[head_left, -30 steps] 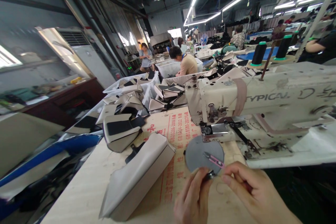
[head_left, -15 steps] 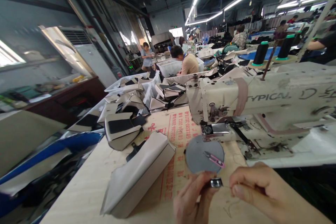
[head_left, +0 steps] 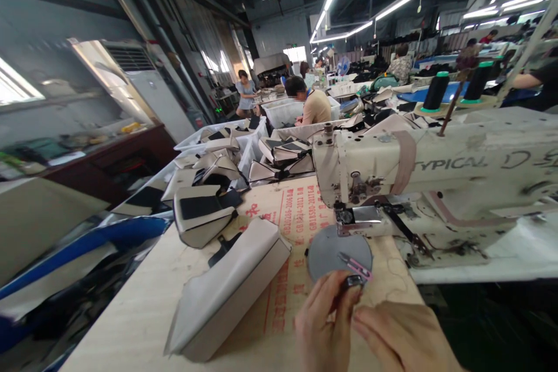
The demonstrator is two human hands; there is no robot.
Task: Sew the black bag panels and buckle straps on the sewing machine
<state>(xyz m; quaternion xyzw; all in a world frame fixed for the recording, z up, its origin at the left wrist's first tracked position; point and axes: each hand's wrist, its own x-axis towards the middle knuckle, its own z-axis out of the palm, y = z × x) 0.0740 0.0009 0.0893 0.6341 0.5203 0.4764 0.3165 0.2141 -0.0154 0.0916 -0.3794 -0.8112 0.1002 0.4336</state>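
Metal, small and dark, is the piece [head_left: 352,282] that the left hand [head_left: 325,322] pinches between thumb and fingertips at the near edge of the wooden table [head_left: 143,302]. It looks like a bobbin case, but it is too small to tell for sure. The right hand [head_left: 401,337] is just beside it, lower in the picture, with its fingers stretched toward the left hand; whether it grips something cannot be told.

Just behind the piece lies a grey round disc [head_left: 335,253], and on the disc rests a pink thread snipper [head_left: 355,265], very near to the fingertips. Behind the disc stands the cream sewing machine [head_left: 436,177], which closes the whole right and far side above the hands. To the right of the hands the table ends and there is only a dark gap.

To the left there is a bare strip of printed paper [head_left: 296,215], then a long cream padded cover [head_left: 226,290] lying across the table, which bounds the room on that side. Further back, a cream and black seat part [head_left: 203,215] and white bins [head_left: 244,142] full of similar parts fill the table. Two black thread cones [head_left: 436,92] stand behind the machine. Other workers sit far back in the hall.
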